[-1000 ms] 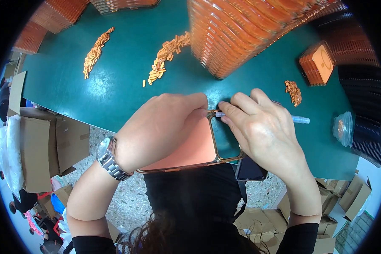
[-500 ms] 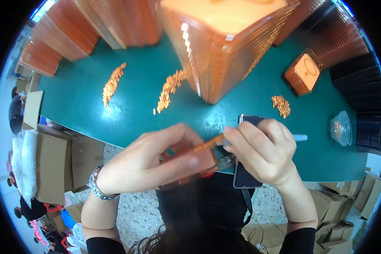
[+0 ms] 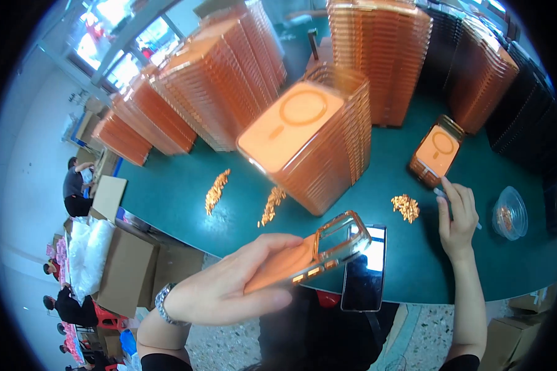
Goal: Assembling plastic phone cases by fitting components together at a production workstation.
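Observation:
My left hand (image 3: 232,290) grips an orange phone case (image 3: 288,263) with a shiny gold rim, tilted above the table's front edge. Its clear camera end points to the right. My right hand (image 3: 458,219) holds a slim pale pen-like tool (image 3: 440,193), partly hidden by the fingers. The index fingertip is at the lower edge of a short stack of orange phone cases (image 3: 438,151); whether it touches them I cannot tell. Left of that hand lies a small pile of gold pieces (image 3: 405,208). Below it, a dark smartphone (image 3: 363,284) overhangs the table edge.
A tall stack of orange cases (image 3: 319,161) stands mid-table, with more orange stacks (image 3: 210,80) behind and black stacks (image 3: 529,105) at right. Two rows of gold pieces (image 3: 216,191) lie left. A clear bowl (image 3: 509,213) sits right. Cardboard boxes (image 3: 127,272) stand beside the table.
My hands, earlier together at the phone case, are now apart. The right hand has moved right, to the short stack, with the tool; the left still holds the case. The view has shifted.

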Demonstrator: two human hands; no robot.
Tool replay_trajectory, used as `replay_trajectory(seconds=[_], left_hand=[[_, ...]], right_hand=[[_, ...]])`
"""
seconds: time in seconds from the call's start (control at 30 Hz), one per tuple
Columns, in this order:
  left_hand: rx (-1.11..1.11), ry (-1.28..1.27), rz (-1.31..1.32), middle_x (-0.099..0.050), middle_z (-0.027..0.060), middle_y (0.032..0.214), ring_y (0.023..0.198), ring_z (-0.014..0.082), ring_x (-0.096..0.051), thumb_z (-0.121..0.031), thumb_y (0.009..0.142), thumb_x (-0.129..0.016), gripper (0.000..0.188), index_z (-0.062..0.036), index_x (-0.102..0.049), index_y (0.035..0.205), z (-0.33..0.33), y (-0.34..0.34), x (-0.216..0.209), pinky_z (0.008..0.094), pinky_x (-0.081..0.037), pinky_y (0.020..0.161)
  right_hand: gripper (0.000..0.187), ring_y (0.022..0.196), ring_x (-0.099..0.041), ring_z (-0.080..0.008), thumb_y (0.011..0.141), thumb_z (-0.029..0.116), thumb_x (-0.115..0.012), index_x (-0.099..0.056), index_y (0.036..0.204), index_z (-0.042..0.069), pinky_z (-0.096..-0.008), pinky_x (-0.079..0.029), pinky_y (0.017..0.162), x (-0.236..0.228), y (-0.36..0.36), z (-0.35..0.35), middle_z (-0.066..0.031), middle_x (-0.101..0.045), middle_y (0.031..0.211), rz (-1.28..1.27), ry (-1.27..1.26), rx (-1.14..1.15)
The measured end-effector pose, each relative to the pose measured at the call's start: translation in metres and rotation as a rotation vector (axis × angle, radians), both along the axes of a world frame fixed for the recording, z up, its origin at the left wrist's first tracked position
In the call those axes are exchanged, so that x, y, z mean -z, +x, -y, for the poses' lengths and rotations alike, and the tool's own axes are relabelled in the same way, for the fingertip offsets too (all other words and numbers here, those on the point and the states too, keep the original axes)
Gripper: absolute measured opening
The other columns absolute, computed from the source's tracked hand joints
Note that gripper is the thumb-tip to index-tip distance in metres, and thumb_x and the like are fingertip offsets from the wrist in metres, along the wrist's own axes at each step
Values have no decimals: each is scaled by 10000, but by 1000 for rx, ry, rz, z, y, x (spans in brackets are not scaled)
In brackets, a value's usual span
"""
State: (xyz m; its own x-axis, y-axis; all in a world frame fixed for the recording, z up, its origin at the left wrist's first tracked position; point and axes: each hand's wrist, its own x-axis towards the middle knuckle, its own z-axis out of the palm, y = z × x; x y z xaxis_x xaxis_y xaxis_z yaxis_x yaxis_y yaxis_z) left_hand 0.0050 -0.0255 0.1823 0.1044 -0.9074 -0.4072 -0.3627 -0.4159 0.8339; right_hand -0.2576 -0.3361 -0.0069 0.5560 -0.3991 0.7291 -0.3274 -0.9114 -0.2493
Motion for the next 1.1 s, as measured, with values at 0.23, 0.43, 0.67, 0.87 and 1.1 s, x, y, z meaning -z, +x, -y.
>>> replay_trajectory(seconds=[0.23,0.43,0.67,0.87,1.1], left_hand=[[-364,-633,394,-581,192,1467,1375,286,-573,-522,843,-837,1006,45,-438,1571,58,-19,-60,396,-393,1192],[-90,-344,1099,-608,300,1462,1319,402,-640,-650,936,-734,951,7,-467,1569,127,42,-47,463,-519,1092],[-121,-72,1014,-586,270,1517,1376,373,-620,-648,937,-733,955,0,-455,1582,124,39,-43,458,-511,1112],[21,-533,1471,-580,263,1530,1436,408,-567,-380,905,-844,840,7,-490,1561,122,-5,-43,463,-445,1189],[200,-765,780,-611,276,1466,1379,430,-592,-260,988,-772,521,-2,-634,1419,254,-86,61,463,-481,1143]], right_hand=[[217,947,-662,-344,1009,73,-679,-709,1211,-2,-435,-541,812,29,-18,18,-159,-688,1030,44,276,129],[140,921,-655,-333,1008,115,-685,-716,1088,5,-450,-529,780,26,-14,20,-131,-686,982,64,339,101],[136,908,-645,-325,991,141,-712,-729,1049,20,-447,-526,762,27,-24,19,-116,-679,954,35,401,127],[131,923,-646,-319,982,160,-727,-736,1036,41,-453,-531,767,24,-20,16,-100,-679,960,20,417,152],[134,933,-648,-314,975,187,-735,-741,1018,60,-456,-552,766,29,-19,12,-88,-668,962,-5,396,157]])
